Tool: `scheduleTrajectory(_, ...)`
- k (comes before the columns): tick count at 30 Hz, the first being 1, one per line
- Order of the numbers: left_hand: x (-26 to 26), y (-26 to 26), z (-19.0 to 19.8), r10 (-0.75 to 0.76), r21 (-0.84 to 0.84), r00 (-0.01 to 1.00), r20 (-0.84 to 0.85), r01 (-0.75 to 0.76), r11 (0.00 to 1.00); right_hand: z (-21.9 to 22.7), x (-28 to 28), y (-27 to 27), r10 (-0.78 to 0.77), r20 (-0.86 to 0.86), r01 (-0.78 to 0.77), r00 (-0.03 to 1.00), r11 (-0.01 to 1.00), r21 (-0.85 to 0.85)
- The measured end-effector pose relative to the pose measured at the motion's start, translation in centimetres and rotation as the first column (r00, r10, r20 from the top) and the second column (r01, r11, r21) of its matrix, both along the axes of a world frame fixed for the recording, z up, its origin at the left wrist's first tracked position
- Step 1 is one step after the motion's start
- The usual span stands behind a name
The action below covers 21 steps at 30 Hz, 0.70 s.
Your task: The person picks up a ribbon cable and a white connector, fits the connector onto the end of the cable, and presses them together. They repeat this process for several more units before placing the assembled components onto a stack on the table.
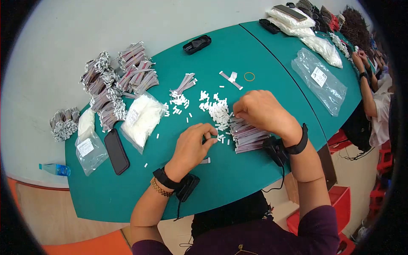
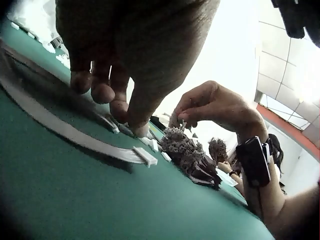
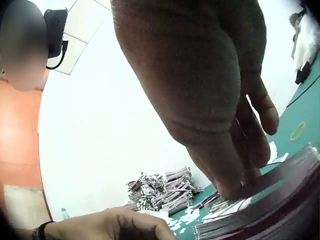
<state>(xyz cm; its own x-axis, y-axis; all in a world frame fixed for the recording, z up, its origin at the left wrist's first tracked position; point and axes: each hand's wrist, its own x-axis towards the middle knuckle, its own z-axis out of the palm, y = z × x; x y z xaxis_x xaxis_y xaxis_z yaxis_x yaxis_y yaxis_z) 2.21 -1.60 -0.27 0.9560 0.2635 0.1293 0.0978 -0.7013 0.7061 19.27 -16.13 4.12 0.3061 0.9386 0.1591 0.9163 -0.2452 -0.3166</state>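
My left hand [image 1: 192, 146] is low over the table, thumb and index finger bent toward each other, their tips right at the loose small white connectors [image 1: 219, 112]. I cannot tell whether a connector is between those tips. Below this hand lies a grey ribbon cable with a white end [image 2: 145, 156]. On the right, my right hand [image 1: 264, 111] reaches over a stack of grey ribbon cables [image 1: 250, 137]. Its thumb and index finger pinch a cable end at the stack's upper left edge. In the right wrist view the fingers [image 3: 235, 187] overlap the cable ends.
Bundled cables [image 1: 104, 87] are heaped at the left, near bags of white pieces [image 1: 142, 119] and a dark phone [image 1: 117, 151]. A small cable bunch [image 1: 185, 83], a rubber band [image 1: 249, 76] and a black case [image 1: 197, 44] lie farther back. Another person's arm [image 1: 367, 89] is at far right.
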Motion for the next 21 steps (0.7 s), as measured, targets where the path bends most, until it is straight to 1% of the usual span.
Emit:
scheduleTrajectory(2,0.0,0.1,-0.1,-0.015,0.026,1.0,0.006,0.014,1.0,-0.1,0.0,0.0,-0.002,0.023,0.001,1.0,0.997,0.072)
scheduleTrajectory(5,0.0,0.0,-0.2,-0.014,0.042,1.0,0.005,0.014,0.999,0.0,-0.1,0.0,-0.067,0.104,0.063,0.992,0.997,0.036)
scheduleTrajectory(8,0.1,-0.1,-0.3,0.001,0.023,1.0,0.028,-0.001,1.0,-0.3,0.1,0.2,-0.101,0.085,0.089,0.991,0.987,0.133)
scheduleTrajectory(11,0.2,-0.4,-0.2,0.012,0.025,1.0,0.029,-0.013,1.0,-0.4,0.3,0.5,-0.006,0.091,-0.023,0.996,0.95,0.312)
scheduleTrajectory(14,0.2,-0.4,-0.4,0.013,0.05,0.999,0.03,-0.014,0.999,0.0,-0.1,0.9,0.118,-0.065,-0.081,0.991,0.91,0.407)
scheduleTrajectory(16,0.2,-0.4,-0.4,0.007,0.062,1.0,0.023,-0.009,0.998,1.2,-0.8,0.8,0.11,-0.328,-0.004,0.938,0.952,0.306)
scheduleTrajectory(17,0.2,-0.4,-0.3,0.01,0.052,1.0,0.025,-0.011,0.999,1.6,-1.0,0.8,0.094,-0.451,0.023,0.888,0.969,0.247)
scheduleTrajectory(19,0.2,-0.3,-0.3,0.013,0.033,0.999,0.03,-0.014,0.999,1.0,-1.0,1.0,0.169,-0.645,0.005,0.745,0.966,0.259)
scheduleTrajectory(20,0.1,-0.2,-0.2,0.03,-0.055,1.0,0.005,-0.03,0.998,0.8,-1.1,1.1,0.202,-0.727,-0.003,0.656,0.964,0.266)
scheduleTrajectory(21,0.2,-0.1,-0.2,0.045,-0.141,0.999,-0.022,-0.047,0.989,0.9,-1.2,1.2,0.203,-0.791,-0.003,0.578,0.969,0.246)
